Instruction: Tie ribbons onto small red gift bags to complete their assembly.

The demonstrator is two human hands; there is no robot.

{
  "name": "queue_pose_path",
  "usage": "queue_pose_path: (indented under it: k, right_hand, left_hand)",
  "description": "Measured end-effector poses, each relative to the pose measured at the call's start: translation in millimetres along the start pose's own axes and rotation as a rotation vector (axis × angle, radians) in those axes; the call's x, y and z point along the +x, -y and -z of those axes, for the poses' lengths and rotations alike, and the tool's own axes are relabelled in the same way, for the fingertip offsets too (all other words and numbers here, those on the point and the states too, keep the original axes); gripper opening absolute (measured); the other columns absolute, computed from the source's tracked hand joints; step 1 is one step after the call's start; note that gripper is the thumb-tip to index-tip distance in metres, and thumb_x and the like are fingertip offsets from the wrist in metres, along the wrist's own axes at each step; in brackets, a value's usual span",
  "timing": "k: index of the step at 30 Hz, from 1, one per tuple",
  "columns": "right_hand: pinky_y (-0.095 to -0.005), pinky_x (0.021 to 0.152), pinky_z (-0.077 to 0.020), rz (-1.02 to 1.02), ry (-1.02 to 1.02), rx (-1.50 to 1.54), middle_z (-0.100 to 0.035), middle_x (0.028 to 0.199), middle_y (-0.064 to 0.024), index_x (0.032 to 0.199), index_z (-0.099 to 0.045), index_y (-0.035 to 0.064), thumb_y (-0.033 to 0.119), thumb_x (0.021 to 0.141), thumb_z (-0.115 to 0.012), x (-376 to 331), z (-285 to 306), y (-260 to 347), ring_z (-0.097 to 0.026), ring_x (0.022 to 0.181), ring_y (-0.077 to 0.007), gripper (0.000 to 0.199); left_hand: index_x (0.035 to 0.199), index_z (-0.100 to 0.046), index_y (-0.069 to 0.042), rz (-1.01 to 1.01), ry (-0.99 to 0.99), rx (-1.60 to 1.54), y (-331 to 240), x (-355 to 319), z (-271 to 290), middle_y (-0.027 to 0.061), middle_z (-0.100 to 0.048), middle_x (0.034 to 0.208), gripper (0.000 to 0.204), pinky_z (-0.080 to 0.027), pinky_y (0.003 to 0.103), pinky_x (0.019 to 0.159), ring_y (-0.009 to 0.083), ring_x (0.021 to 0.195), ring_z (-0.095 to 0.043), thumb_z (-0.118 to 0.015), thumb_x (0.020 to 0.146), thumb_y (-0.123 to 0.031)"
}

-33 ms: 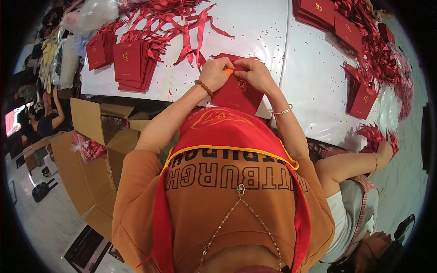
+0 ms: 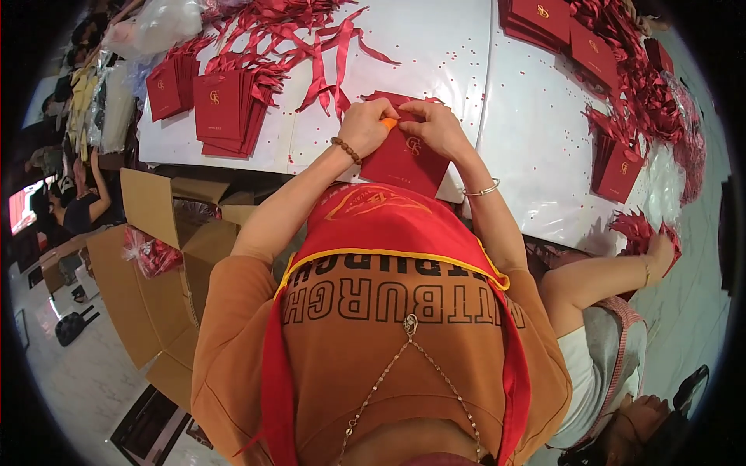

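Observation:
A dark red gift bag (image 2: 406,165) with a gold emblem lies flat on the white table in front of me. My left hand (image 2: 368,129) is closed at the bag's upper left edge, with a small orange piece (image 2: 389,123) at its fingertips; its kind is too small to make out. From the other side, my right hand (image 2: 440,129) pinches the bag's upper edge. The two sets of fingertips almost meet there, and they hide what lies between them. Loose red ribbons (image 2: 336,62) trail just beyond my left hand.
Stacked red bags (image 2: 219,105) with ribbon handles stand at the left. More bags (image 2: 536,22) and ribbons lie far right. Small red dots speckle the table (image 2: 420,46). An open cardboard box (image 2: 140,287) is at my left. A co-worker's arm (image 2: 598,281) reaches in at right.

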State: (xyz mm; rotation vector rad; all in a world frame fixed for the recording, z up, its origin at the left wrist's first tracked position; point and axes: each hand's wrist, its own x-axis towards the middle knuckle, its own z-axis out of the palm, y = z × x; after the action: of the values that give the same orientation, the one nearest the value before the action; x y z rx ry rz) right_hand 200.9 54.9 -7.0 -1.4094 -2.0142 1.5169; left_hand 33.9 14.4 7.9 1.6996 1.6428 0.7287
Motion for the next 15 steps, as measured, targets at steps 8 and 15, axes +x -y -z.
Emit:
queue_pose_path:
  k: [8,15]
  right_hand:
    - [-0.0368,0.075,-0.0472,0.034,-0.082,-0.166,-0.065,0.093,-0.0106,0.108,-0.062,0.0132,0.024,0.074,-0.066,-6,-1,16,-0.061,0.088,-0.0265,0.036]
    - [-0.0367,0.074,-0.0474,-0.018,-0.065,-0.21,-0.066,0.092,-0.0083,0.104,-0.063,0.014,0.023,0.074,-0.065,-6,-2,19,-0.061,0.086,-0.0257,0.031]
  left_hand:
    - [0.081,-0.063,-0.002,0.013,-0.029,0.045,1,-2,-2,0.0145,-0.064,0.072,0.011,-0.048,0.032,0.059,0.0236,0.065,-0.063,-0.062,0.074,-0.01]
    - [0.08,-0.062,-0.002,-0.081,0.049,0.203,-3,6,-1,0.0164,-0.063,0.074,0.01,-0.048,0.04,0.064,0.0319,0.07,-0.062,-0.057,0.074,-0.009]
